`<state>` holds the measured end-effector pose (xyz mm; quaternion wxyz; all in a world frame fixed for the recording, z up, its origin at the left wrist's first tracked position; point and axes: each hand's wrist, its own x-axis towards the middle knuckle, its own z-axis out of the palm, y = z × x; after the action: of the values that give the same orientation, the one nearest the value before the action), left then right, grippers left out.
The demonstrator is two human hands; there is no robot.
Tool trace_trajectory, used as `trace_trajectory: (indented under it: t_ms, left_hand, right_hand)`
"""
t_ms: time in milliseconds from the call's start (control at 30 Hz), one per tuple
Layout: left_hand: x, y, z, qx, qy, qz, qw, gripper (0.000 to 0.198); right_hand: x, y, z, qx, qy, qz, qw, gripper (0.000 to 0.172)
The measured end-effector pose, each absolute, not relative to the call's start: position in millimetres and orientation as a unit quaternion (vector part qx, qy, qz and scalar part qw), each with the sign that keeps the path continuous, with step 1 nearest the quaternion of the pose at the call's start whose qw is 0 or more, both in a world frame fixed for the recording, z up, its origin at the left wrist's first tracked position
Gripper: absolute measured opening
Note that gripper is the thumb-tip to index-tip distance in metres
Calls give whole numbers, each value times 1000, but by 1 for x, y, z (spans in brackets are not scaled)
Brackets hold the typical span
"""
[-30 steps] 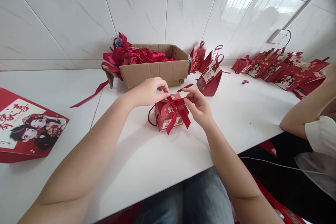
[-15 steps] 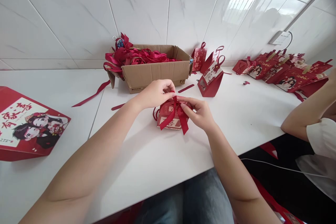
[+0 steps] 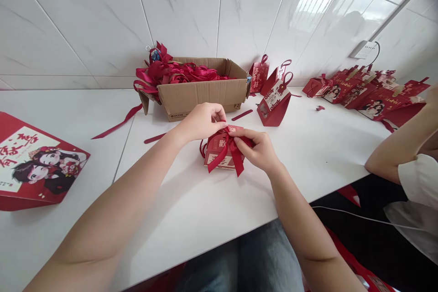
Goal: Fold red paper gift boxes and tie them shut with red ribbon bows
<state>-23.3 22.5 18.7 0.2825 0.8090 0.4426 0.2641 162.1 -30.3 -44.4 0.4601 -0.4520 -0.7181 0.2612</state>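
Observation:
A small red gift box (image 3: 212, 150) with pale lettering stands on the white table in front of me. A red ribbon bow (image 3: 236, 157) lies across its top, two tails hanging down the front. At the bow's left side, my left hand (image 3: 208, 121) pinches the ribbon between thumb and fingertips. On the right, the fingers of my right hand (image 3: 258, 146) are closed on the bow's other loop, close to the knot. A dark red cord handle (image 3: 202, 148) sticks out at the box's left side.
Behind the box, a cardboard carton (image 3: 205, 98) overflows with red ribbons (image 3: 186, 73). Upright red boxes (image 3: 276, 105) stand right of it; more gift boxes (image 3: 372, 100) line the wall. A large red box (image 3: 44, 164) sits at left. Another person's arm (image 3: 397, 141) rests at right.
My right hand's fingers have shifted slightly left toward the knot, and the right loop shows fuller. My left hand keeps its pinch. The view has shifted slightly.

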Motion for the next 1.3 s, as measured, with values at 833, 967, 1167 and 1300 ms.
trace_trajectory:
  t_ms: [833,967,1167,1300]
  left_hand:
    - [-23,19,20,806,485,236,243,8]
    - [-28,13,27,808,492,208,248,7]
    - [-33,8,35,799,492,204,278,27]
    - [-35,10,35,804,498,189,264,26]
  right_hand:
    - [165,-33,-39,-454,-719,317,421,25]
    - [164,-33,-38,-415,-709,341,458,18]
    - [168,-24,-42,-377,-654,328,568,35]
    - [168,-18,-46,-407,-654,299,563,38]
